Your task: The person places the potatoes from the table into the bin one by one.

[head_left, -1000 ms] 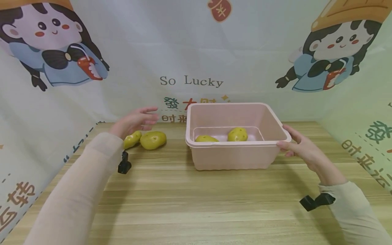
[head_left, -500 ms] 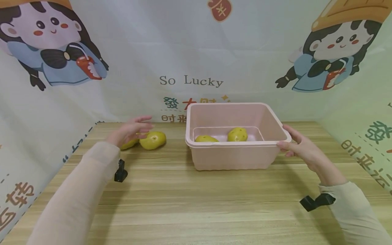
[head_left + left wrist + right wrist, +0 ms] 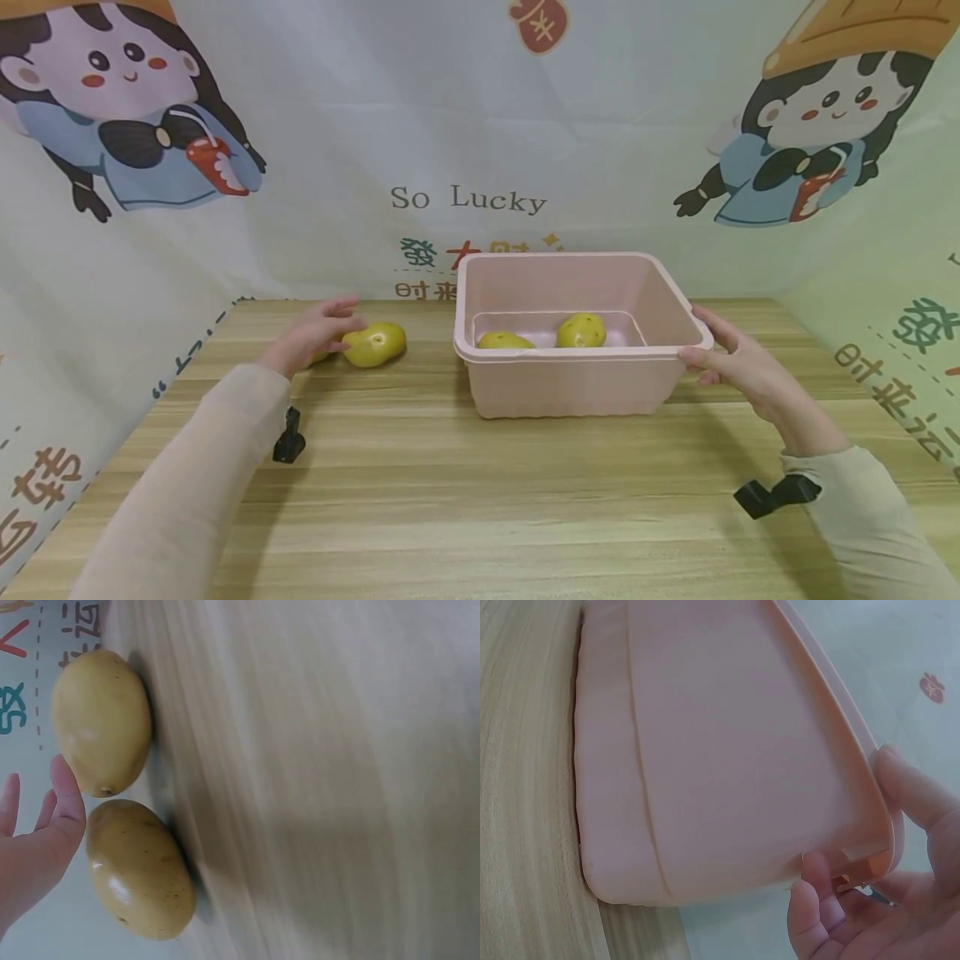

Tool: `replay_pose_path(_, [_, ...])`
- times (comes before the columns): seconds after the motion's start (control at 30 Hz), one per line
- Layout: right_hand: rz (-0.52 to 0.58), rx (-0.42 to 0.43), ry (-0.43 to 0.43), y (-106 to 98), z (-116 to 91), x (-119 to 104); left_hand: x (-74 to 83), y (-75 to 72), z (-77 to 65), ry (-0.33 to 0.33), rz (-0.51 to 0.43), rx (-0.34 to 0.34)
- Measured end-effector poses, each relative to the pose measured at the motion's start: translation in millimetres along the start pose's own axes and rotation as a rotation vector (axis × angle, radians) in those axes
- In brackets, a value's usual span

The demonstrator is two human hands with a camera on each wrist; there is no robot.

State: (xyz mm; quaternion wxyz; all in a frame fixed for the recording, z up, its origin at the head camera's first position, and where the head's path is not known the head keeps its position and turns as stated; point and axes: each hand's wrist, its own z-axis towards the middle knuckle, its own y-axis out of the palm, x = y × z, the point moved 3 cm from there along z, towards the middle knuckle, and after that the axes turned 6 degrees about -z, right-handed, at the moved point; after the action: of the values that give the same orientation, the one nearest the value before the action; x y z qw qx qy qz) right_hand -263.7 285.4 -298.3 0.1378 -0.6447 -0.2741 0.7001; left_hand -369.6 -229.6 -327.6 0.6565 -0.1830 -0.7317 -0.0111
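Yellow potatoes (image 3: 142, 877) gleam, rounded and dark-specked.

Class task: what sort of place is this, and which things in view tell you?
Probably a makeshift filming booth: a cartoon-printed backdrop encloses the wooden table on three sides, and a black device sits at each sleeve.

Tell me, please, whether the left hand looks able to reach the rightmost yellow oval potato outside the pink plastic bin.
Likely yes: the left hand is beside that potato, with nothing visible between them.
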Motion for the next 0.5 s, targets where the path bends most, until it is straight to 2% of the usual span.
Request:
replay_pose_path(0.17, [0.005, -0.005, 0.0, 1, 1, 1, -8.5, 1.0, -2.4, -0.011, 0.096, 0.05])
replay_pose_path(0.3, [0.008, -0.008, -0.002, 1, 1, 1, -13.3, 2.6, -1.4, -0.028, 0.124, 0.086])
replay_pose_path(0.5, [0.005, -0.006, -0.007, 0, 1, 2, -20.0, 6.9, 3.3, -0.016, 0.174, 0.064])
